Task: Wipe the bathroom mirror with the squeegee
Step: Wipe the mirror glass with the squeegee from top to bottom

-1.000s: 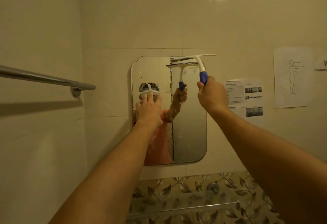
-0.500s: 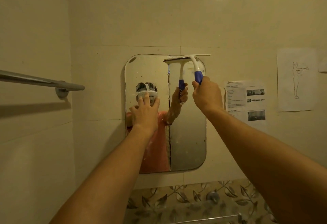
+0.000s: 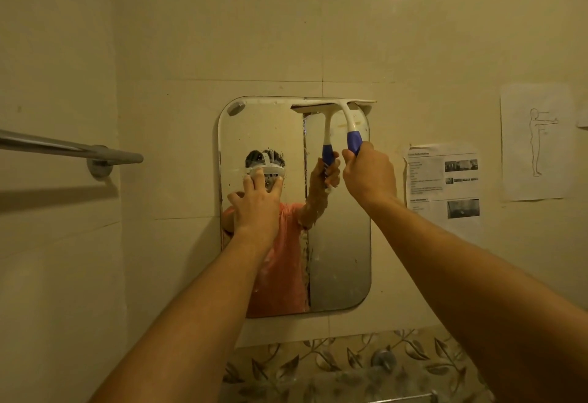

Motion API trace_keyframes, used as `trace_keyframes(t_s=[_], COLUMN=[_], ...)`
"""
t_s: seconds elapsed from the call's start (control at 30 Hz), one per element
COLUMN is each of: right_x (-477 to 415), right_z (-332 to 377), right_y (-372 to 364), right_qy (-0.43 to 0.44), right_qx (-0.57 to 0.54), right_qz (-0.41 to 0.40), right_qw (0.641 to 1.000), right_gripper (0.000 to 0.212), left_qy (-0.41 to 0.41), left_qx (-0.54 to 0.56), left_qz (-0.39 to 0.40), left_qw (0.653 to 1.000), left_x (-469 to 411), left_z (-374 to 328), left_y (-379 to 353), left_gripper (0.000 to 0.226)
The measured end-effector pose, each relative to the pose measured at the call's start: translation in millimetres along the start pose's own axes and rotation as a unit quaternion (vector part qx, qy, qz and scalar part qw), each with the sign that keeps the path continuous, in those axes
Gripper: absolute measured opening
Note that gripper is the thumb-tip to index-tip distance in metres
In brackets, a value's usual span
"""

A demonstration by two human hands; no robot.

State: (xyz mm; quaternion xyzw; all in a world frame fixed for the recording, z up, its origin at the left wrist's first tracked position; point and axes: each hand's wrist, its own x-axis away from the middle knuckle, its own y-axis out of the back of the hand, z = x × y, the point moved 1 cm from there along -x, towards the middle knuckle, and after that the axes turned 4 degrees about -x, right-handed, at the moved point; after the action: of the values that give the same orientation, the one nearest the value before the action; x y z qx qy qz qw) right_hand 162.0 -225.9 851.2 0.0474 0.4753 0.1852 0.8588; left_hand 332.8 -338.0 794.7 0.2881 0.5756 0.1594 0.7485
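Right grip [image 3: 370,173] curled round blue handle of white plastic squeegee [image 3: 345,116], blade along top edge of rounded mirror [image 3: 337,243]; left grip [image 3: 257,202] flat, fingers spread, on streaked glass.

Nothing here reads clearly. The printed sheet [image 3: 442,180] taped right of the mirror [image 3: 337,259] carries lines of type too small and blurred to make out; the paper [image 3: 537,142] farther right bears only a line-drawn figure.
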Motion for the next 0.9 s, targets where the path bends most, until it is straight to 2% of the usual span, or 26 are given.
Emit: trace_keyframes(t_s=[0.9], right_x=[1.4], right_z=[5.8], right_y=[-21.2], right_qy=[-0.033], right_qx=[-0.059], right_qz=[-0.007], right_qw=[0.998], right_gripper=[0.038], left_qy=[0.0], left_qx=[-0.004], left_qz=[-0.02], left_qw=[1.0], left_x=[-2.0], left_z=[-0.1], left_y=[-8.0], left_gripper=[0.096])
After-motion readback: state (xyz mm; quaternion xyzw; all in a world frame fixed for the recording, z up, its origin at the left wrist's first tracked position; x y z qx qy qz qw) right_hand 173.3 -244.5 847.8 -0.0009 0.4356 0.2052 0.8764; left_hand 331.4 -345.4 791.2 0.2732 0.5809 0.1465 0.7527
